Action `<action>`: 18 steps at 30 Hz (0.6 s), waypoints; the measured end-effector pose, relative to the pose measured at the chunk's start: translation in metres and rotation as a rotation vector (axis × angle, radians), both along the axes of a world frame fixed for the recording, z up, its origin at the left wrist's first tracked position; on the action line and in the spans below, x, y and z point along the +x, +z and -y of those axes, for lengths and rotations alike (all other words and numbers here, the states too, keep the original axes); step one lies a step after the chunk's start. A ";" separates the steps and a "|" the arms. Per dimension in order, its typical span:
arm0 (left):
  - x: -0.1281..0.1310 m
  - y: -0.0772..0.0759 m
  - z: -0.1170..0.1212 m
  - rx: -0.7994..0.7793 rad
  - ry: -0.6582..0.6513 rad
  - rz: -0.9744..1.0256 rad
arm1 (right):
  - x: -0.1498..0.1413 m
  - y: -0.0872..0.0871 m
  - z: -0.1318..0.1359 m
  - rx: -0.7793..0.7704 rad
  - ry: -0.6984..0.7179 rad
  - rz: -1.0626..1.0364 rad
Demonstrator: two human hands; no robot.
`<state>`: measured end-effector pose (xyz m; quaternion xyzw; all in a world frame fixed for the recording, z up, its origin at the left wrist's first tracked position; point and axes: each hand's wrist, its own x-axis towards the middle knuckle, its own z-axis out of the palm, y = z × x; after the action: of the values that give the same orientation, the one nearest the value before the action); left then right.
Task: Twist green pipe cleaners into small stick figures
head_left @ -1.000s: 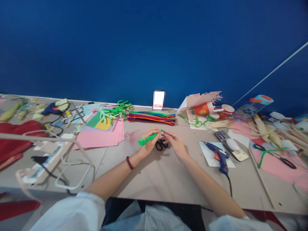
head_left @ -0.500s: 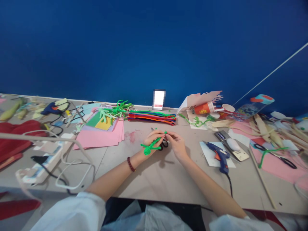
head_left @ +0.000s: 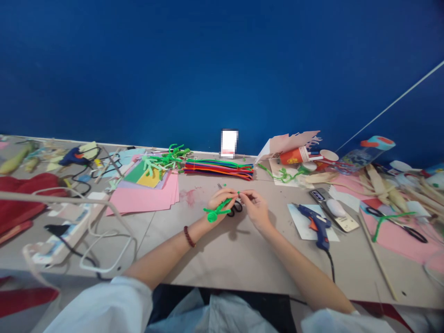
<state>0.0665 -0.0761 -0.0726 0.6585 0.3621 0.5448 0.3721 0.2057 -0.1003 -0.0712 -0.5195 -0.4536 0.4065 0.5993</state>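
My left hand (head_left: 220, 200) is closed around a green pipe cleaner shape (head_left: 212, 215), whose coiled end and short side arms stick out toward my wrist. The fingertips of my right hand (head_left: 255, 206) pinch its far green tip, meeting my left fingertips above the table. Just below and between the hands lie black-handled scissors (head_left: 236, 209), their blades mostly hidden under my left hand. A bundle of many-coloured pipe cleaners (head_left: 218, 169) rests beyond my hands.
Left are pink paper sheets (head_left: 138, 199), bent green pipe cleaners (head_left: 163, 159) and a white power strip (head_left: 71, 231) with looping cables. Right are a blue glue gun (head_left: 319, 225) on paper, a phone (head_left: 319, 196), a wooden stick (head_left: 378, 259) and paper cups (head_left: 294, 156). A blue wall stands behind.
Both hands stay together with only slight finger movement. The green tip between the fingertips shows less, and the coiled end has shifted slightly right and up.
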 end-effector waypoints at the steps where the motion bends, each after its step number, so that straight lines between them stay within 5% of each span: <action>1: 0.000 0.000 0.000 0.001 -0.001 -0.003 | 0.001 -0.001 0.000 0.008 0.011 0.009; 6: -0.001 -0.002 -0.004 -0.049 0.004 0.017 | 0.003 -0.005 -0.004 -0.012 0.037 0.021; 12: -0.005 -0.004 -0.017 -0.415 -0.006 0.223 | 0.004 -0.010 -0.011 -0.125 0.118 -0.208; 18: -0.002 -0.001 -0.022 -0.709 -0.118 0.474 | 0.005 -0.010 -0.011 -0.089 0.126 -0.155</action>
<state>0.0644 -0.0545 -0.0741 0.3662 0.3932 0.5006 0.6788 0.2107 -0.0892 -0.0813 -0.4831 -0.4191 0.5022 0.5820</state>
